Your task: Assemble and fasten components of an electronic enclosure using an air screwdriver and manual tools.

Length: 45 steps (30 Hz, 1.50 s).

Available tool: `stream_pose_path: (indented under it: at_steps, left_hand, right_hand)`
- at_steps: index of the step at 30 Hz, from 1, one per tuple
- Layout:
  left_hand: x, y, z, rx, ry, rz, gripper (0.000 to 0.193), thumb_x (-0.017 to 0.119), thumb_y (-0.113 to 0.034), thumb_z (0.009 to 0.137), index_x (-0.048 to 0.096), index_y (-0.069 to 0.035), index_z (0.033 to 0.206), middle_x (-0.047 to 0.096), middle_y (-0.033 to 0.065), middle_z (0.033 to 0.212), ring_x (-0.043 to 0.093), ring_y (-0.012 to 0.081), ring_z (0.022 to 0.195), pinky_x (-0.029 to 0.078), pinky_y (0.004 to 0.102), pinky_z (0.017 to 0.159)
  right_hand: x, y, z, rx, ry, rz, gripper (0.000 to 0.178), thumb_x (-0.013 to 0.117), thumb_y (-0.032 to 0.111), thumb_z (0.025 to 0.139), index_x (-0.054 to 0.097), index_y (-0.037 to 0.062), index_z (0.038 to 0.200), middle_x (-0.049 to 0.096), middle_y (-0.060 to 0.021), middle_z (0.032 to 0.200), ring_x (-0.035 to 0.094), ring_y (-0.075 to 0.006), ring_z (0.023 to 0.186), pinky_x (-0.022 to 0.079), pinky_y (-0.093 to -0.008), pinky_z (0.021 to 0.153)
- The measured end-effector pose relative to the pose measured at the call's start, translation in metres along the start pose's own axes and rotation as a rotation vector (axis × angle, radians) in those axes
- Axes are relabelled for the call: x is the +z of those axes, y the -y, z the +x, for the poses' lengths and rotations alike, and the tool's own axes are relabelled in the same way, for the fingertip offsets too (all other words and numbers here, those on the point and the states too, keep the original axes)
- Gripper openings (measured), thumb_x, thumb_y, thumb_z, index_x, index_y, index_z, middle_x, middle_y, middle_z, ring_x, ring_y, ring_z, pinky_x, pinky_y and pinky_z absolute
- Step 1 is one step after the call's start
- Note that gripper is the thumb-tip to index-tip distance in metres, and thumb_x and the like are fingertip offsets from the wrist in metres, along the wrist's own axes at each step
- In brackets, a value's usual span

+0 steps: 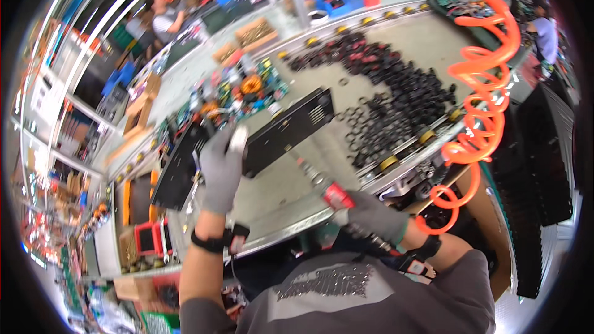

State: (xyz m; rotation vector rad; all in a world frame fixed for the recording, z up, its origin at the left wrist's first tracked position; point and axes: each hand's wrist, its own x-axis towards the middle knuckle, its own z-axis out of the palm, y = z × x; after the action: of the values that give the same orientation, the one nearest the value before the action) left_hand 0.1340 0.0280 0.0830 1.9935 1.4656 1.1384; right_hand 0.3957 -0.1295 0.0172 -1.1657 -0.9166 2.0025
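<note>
My right hand (pixel 378 218), in a grey glove, is wrapped round a red and silver pneumatic screwdriver (pixel 334 193). The tool's tip points up and left toward a long black panel (pixel 291 128) with slots at its far end. My left hand (pixel 221 170), also gloved in grey, is at the near-left end of that panel, with its fingers drawn together. A blurred whitish patch shows at its fingertips; whether this is a held part or the glove is unclear. Left of this hand lies a second black panel (pixel 178 170), partly hidden by it.
Many black rings (pixel 402 96) are heaped on the right of the workbench (pixel 272 195). Circuit boards and coloured components (pixel 244 86) pile up beyond the panels. An orange coiled air hose (pixel 486 86) hangs at right, by stacked black panels (pixel 532 167). Another person (pixel 166 21) is at far left.
</note>
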Motion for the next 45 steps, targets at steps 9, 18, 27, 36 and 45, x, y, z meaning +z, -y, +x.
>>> stream_pose_path:
  at_steps: [9, 18, 27, 36, 45]
  left_hand:
    - [0.051, 0.037, 0.102, 0.217, 0.371, 0.499, 0.041, 0.053, -0.031, 0.089, 0.064, -0.004, 0.118, 0.068, 0.0222, 0.109, 0.065, 0.0369, 0.102, 0.051, 0.0416, 0.088]
    - [0.075, 0.036, 0.112, 0.311, 0.666, 0.641, 0.03, 0.045, -0.015, 0.099, 0.063, 0.001, 0.117, 0.063, 0.0222, 0.119, 0.062, 0.0347, 0.109, 0.05, 0.039, 0.093]
    - [0.081, 0.057, 0.115, 0.501, 0.624, 0.622, 0.037, 0.041, -0.025, 0.103, 0.06, 0.002, 0.118, 0.063, 0.0242, 0.117, 0.061, 0.0373, 0.109, 0.049, 0.04, 0.094]
    - [0.084, 0.061, 0.114, 0.733, 0.568, 0.761, 0.02, 0.05, -0.007, 0.092, 0.062, 0.006, 0.102, 0.064, 0.0269, 0.099, 0.065, 0.0393, 0.095, 0.053, 0.0427, 0.082]
    - [0.086, 0.052, 0.109, 0.585, 0.618, 0.836, 0.018, 0.048, -0.005, 0.093, 0.062, 0.003, 0.103, 0.064, 0.0234, 0.102, 0.063, 0.0371, 0.096, 0.051, 0.0417, 0.083]
  right_hand:
    - [0.001, 0.014, 0.023, -0.091, -0.074, -0.097, 0.034, 0.068, 0.03, 0.083, 0.056, 0.0016, 0.096, 0.053, -0.0027, 0.071, 0.051, -0.0104, 0.057, 0.042, -0.0251, 0.048]
    - [-0.004, 0.02, 0.035, -0.131, -0.102, -0.139, 0.034, 0.067, 0.035, 0.082, 0.058, 0.0019, 0.088, 0.054, -0.0024, 0.073, 0.051, -0.0119, 0.065, 0.041, -0.0285, 0.058]
    - [-0.006, 0.019, 0.041, -0.138, -0.111, -0.154, 0.036, 0.067, 0.036, 0.082, 0.059, 0.0013, 0.088, 0.055, -0.0032, 0.073, 0.051, -0.0121, 0.064, 0.041, -0.0288, 0.057]
    - [0.001, 0.023, 0.038, -0.129, -0.101, -0.135, 0.038, 0.066, 0.037, 0.084, 0.06, 0.0011, 0.093, 0.057, -0.0031, 0.074, 0.053, -0.0111, 0.066, 0.042, -0.0275, 0.057]
    - [0.006, 0.023, 0.043, -0.112, -0.107, -0.124, 0.034, 0.065, 0.035, 0.086, 0.059, 0.0022, 0.09, 0.056, -0.0023, 0.07, 0.053, -0.0094, 0.059, 0.042, -0.0269, 0.051]
